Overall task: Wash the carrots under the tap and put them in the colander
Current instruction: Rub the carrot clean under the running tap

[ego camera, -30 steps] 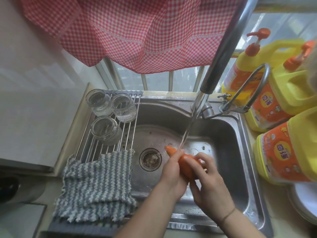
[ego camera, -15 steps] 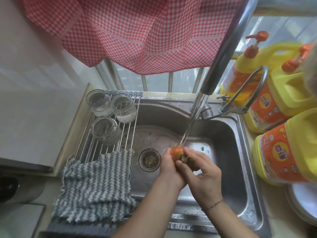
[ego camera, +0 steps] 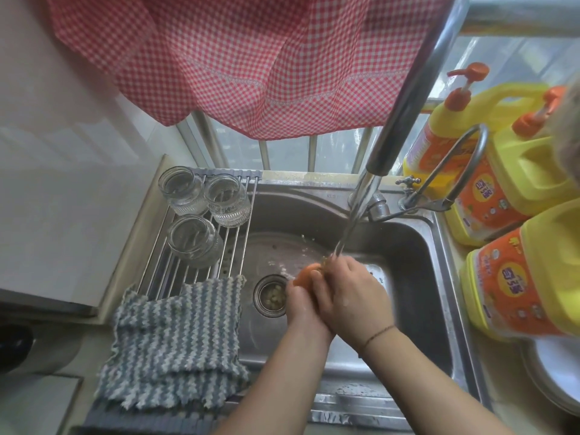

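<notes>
An orange carrot [ego camera: 307, 275] is held over the steel sink [ego camera: 417, 271], just right of the drain [ego camera: 271, 295]. Only its upper end shows; the rest is hidden between my hands. My left hand [ego camera: 303, 304] grips it from below and behind. My right hand [ego camera: 351, 293] wraps over it from the right, fingers curled round it. Water runs from the tap [ego camera: 405, 98] in a thin stream onto the carrot and my right fingers. No colander is in view.
A roll-up rack [ego camera: 233, 246] spans the sink's left side with three upturned glasses [ego camera: 194, 240] and a striped cloth [ego camera: 175, 340]. Yellow detergent bottles [ego camera: 514, 277] crowd the right counter. A white plate edge [ego camera: 552, 372] shows at the lower right. A red checked curtain [ego camera: 251, 58] hangs above.
The carrot has been turned and drawn deeper between my hands, so less of it shows. My right hand has closed further over it under the stream.
</notes>
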A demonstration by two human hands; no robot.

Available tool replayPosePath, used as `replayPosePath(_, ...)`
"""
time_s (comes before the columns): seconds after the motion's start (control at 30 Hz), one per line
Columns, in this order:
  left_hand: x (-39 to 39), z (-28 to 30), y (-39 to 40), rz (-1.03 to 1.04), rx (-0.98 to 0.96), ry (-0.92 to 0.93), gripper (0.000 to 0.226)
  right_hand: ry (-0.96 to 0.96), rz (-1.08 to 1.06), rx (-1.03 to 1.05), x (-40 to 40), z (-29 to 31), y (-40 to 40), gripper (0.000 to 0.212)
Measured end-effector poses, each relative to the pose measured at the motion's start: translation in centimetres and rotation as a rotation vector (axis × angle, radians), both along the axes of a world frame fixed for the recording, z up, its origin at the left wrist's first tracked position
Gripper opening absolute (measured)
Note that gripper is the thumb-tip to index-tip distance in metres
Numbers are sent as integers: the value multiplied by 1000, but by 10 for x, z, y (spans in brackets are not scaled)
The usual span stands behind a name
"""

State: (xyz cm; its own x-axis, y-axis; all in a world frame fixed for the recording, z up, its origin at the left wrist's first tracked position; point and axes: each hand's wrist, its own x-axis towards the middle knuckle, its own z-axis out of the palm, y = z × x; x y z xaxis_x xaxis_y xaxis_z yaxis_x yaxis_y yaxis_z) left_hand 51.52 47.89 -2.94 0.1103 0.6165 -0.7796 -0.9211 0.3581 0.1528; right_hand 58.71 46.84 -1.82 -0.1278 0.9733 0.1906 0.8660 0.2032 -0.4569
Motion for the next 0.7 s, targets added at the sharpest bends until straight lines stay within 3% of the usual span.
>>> replayPosePath(0.07,-3,3,2,-32,-21,16,30,9,-24,-233,1,8,3,40)
replayPosePath(0.1,-4,3,4,-35,-35,17,32,48,-63,-313,1,11,4,43)
replayPosePath(0.3,9,3,2,-85,-86,146,72,157,-355,-457,0,11,11,50)
replayPosePath(0.47,1,4,5,-105,-106,110,64,376,-144,-393,-3,3,-8,21)
replayPosePath(0.7,6,2,3,-94,-192,177,68,320,-289,-404,-4,0,3,28)
